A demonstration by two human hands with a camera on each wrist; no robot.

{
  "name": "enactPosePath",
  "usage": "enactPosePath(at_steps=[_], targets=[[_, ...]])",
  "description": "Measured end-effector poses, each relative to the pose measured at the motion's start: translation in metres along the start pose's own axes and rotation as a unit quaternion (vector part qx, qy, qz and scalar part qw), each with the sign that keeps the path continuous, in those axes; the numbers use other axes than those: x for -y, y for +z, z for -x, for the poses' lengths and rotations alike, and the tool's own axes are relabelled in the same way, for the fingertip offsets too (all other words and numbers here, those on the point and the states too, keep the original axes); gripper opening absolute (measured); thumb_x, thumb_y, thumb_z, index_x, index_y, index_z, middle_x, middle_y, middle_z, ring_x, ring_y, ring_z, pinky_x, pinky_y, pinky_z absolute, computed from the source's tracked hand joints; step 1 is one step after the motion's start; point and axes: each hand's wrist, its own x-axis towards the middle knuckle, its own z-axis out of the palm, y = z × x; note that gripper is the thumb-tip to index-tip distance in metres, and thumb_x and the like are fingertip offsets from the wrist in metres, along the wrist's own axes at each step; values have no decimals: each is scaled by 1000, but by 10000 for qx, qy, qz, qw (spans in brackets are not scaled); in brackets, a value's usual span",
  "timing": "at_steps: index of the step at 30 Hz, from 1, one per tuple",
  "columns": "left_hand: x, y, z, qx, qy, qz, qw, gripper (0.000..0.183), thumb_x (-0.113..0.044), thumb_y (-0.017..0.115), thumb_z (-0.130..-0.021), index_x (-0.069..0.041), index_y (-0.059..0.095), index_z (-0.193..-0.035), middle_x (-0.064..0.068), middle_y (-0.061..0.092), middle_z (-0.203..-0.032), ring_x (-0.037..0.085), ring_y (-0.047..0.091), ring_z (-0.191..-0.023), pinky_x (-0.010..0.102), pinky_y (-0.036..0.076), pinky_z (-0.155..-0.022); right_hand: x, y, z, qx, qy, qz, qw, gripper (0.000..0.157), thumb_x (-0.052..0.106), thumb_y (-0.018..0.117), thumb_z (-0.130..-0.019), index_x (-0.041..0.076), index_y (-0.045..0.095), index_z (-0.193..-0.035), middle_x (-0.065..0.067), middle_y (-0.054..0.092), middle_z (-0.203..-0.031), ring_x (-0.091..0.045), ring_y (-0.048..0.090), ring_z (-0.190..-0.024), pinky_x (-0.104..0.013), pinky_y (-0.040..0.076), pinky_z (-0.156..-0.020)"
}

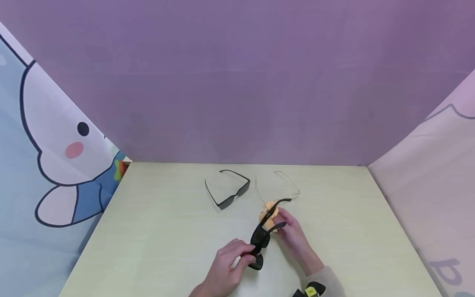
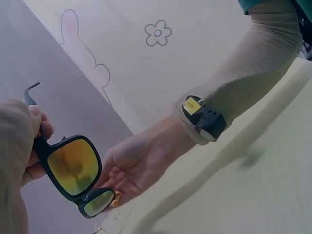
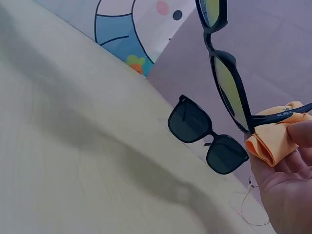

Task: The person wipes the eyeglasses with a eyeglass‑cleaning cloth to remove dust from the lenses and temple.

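Observation:
Black sunglasses are pinched by my left hand between thumb and fingers, around the front frame. Both temples are unfolded and point away toward the upper right. In the left wrist view the lenses reflect yellow-orange. My right hand grips a bunched orange cloth with thumb and fingers. One temple of the sunglasses crosses the cloth in the right wrist view, close by the thumb. Part of the cloth is hidden behind the temples in the head view.
A second pair of black sunglasses lies on the pale table with temples unfolded. To its right, beyond my right hand, lie thin wire-framed glasses. A purple wall rises behind the table, with printed curtains at the sides.

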Motion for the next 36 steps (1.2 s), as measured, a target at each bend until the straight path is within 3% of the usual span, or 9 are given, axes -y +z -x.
enactPosePath(at_steps=[5,11,14,17,22,26,31,33,36], targets=[[0,0,0,80,-107,52,9999,14,0,71,-93,-1,69,-108,5,71,-89,13,64,-79,11,52,-75,14,-2,-2,68,-371,-72,9993,32,5,47,-108,20,62,-132,7,70,-125,-6,66,-109,-20,56,-92],[-1,2,1,81,-142,120,9998,27,9,75,-83,-1,70,-108,4,72,-89,13,64,-79,11,52,-75,30,-3,-6,219,-1056,-769,9912,44,-2,37,-109,19,62,-137,3,67,-132,-8,64,-119,-20,53,-100],[-2,2,1,37,-161,108,9998,29,10,76,-81,-1,70,-107,4,72,-88,13,64,-78,11,52,-74,24,-2,-4,59,-841,-643,9944,42,0,40,-109,23,64,-133,5,68,-129,-6,65,-113,-19,54,-94],[-3,1,2,3,-204,118,9997,30,11,77,-80,0,70,-107,5,72,-88,13,64,-78,12,52,-74,11,0,1,-116,-295,-258,9992,35,6,44,-109,25,64,-131,8,70,-125,-5,66,-109,-19,56,-90],[-2,0,3,49,-282,181,9994,30,12,77,-80,-1,70,-107,5,72,-89,13,64,-79,13,53,-74,-1,5,6,-284,271,85,9992,27,11,48,-109,16,57,-135,7,70,-119,-7,66,-104,-21,57,-88],[-1,1,3,90,-272,197,9994,30,12,77,-80,0,70,-107,6,72,-89,14,64,-79,13,53,-75,7,6,3,-332,-54,-8,9994,27,9,48,-109,19,62,-131,7,70,-121,-5,66,-106,-20,57,-89],[0,2,3,51,-243,171,9995,29,12,76,-81,-1,70,-107,5,72,-89,14,64,-79,12,53,-75,25,4,-2,-115,-850,-744,9935,41,-1,41,-108,23,66,-130,7,68,-128,-5,65,-113,-17,54,-94],[0,2,3,34,-258,156,9995,29,12,76,-81,-1,70,-106,5,72,-89,13,64,-79,12,53,-75,28,3,-3,-61,-898,-959,9913,46,-3,38,-108,24,66,-132,6,67,-130,-5,64,-116,-17,53,-94],[1,2,4,22,-284,157,9995,29,12,76,-80,-1,70,-106,5,72,-88,13,63,-78,12,52,-74,23,2,-1,-232,-612,-841,9943,44,-1,39,-108,26,67,-129,8,68,-128,-4,64,-114,-18,53,-93]])
